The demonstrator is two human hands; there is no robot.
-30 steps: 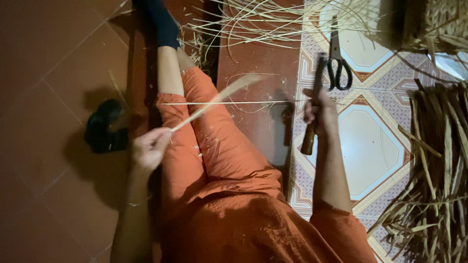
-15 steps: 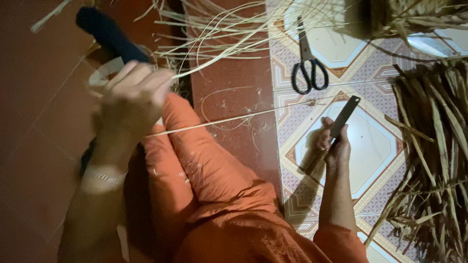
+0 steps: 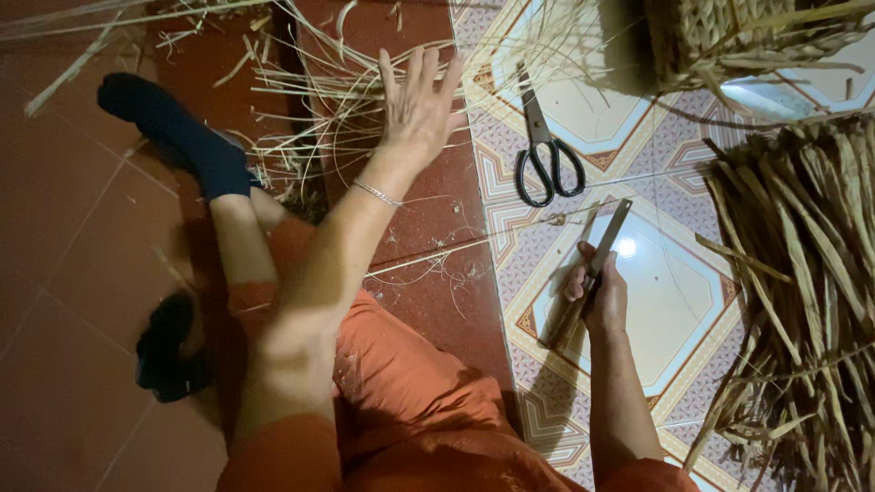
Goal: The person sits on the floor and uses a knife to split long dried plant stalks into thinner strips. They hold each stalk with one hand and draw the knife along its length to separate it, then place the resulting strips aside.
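My left hand (image 3: pixel 417 102) is stretched forward with its fingers spread, palm down over a loose heap of thin straw strips (image 3: pixel 319 91) on the red floor. It holds nothing. My right hand (image 3: pixel 597 292) grips a knife (image 3: pixel 606 239) by its handle, the flat blade pointing up and away over the patterned tile. A single thin strip (image 3: pixel 437 255) lies on the floor between my knee and the knife. I sit in orange trousers (image 3: pixel 401 383) with a dark sock (image 3: pixel 182 128) on my outstretched foot.
Black-handled scissors (image 3: pixel 544 155) lie on the patterned tiles just beyond the knife. A thick pile of dried leaves (image 3: pixel 802 292) fills the right side. A woven basket (image 3: pixel 729 36) stands at the top right. A second dark-socked foot (image 3: pixel 169 351) rests at left.
My left hand has let go of the strip it was pulling and reached forward, open, over the straw heap. My right hand with the knife has stayed about where it was.
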